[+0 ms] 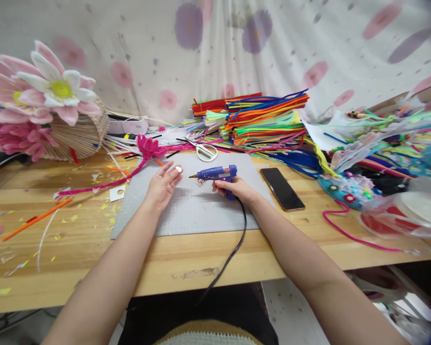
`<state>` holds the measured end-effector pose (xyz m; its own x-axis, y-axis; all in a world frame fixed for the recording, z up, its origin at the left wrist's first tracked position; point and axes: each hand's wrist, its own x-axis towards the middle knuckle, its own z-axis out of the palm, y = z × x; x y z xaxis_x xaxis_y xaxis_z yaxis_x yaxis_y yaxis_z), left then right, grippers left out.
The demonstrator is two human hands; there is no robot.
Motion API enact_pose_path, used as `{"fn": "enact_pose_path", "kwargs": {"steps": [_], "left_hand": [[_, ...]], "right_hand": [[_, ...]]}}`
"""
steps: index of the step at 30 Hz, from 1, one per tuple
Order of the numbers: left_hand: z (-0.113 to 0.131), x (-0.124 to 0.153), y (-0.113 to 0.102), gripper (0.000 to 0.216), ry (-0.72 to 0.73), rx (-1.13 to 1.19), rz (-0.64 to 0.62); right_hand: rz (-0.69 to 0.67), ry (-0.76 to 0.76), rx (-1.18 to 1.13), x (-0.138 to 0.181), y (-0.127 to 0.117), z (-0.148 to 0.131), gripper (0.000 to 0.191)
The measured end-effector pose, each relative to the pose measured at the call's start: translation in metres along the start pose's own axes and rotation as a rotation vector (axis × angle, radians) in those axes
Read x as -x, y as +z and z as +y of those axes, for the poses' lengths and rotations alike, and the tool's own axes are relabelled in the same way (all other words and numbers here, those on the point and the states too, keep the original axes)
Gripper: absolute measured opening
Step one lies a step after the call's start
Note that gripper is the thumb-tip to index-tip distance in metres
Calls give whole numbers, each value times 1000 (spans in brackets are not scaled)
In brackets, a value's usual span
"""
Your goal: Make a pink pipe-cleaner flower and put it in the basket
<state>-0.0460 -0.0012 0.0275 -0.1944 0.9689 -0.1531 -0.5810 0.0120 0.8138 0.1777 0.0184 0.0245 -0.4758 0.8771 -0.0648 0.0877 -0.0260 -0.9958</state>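
My right hand (233, 188) is wrapped round the handle of a blue hot glue gun (215, 173), whose nozzle points left. A black cord (233, 254) runs down from its grip. My left hand (163, 185) is held up over the grey mat (201, 215), and a small white round piece (178, 169) sits at its fingertips. The nozzle is a short way right of that piece, apart from it. Behind the left hand lies a pink pipe-cleaner flower (150, 147) on a long pink stem. Scissors with white handles (206, 152) rest at the mat's back edge.
A black phone (282, 188) lies right of the mat. Piled pipe cleaners (266, 120) stand at the back. Fluffy flowers (59, 91) in a woven basket (82, 129) fill the left. An orange pipe cleaner (38, 219) and yellow scraps litter the table's left side.
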Motion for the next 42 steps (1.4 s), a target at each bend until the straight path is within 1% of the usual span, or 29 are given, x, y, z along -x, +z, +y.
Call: {"fn": "enact_pose_path", "kwargs": {"steps": [3,4,7,9,11,13,14,15,16,18,21,23,25,27,29,32,37,39,42], "left_hand": [[6,-2,-1,12,-38,170,42],[9,-4,-3,11,-35,247,75],[23,-10,-13,23,46,473,149],[34,-14,-23,26,126,542,141],[41,-17,-30,26,197,525,141],[42,-18,-32,17,243,405,137],[41,-18,-30,9,261,311,122],[38,-17,-26,7,277,202,94],[34,-16,-21,17,293,90,58],[26,-15,-8,35,325,-125,-26],[19,-14,14,46,338,-424,-155],[19,-14,25,48,347,-641,-232],[19,-13,31,46,364,-856,-287],[17,-12,33,41,381,-1052,-327],[13,-12,31,38,383,-1194,-354],[3,-14,28,37,369,-1268,-350],[-12,-21,25,34,363,-1225,-288],[-15,-24,24,35,382,-1236,-284],[-16,-25,21,40,450,-1260,-299]], "right_hand": [[14,1,-3,0,0,1,34],[32,1,-11,0,-1,1,34],[128,-30,-42,-2,-8,3,35],[268,-87,-73,-6,-15,6,36],[461,-157,-111,-11,-25,8,39],[649,-202,-133,-16,-35,12,40],[716,-198,-120,-18,-40,14,41],[766,-174,-91,-19,-45,17,41],[799,-135,-49,-20,-48,19,42],[817,-49,38,-21,-53,24,44],[793,9,94,-22,-55,28,47],[785,20,99,-23,-55,29,47],[788,24,102,-24,-54,28,46],[780,30,121,-25,-53,27,45],[761,49,154,-25,-53,25,44],[744,88,188,-25,-52,24,43],[741,133,186,-26,-52,23,44],[740,145,182,-26,-52,22,44],[736,167,186,-26,-52,21,43]]}}
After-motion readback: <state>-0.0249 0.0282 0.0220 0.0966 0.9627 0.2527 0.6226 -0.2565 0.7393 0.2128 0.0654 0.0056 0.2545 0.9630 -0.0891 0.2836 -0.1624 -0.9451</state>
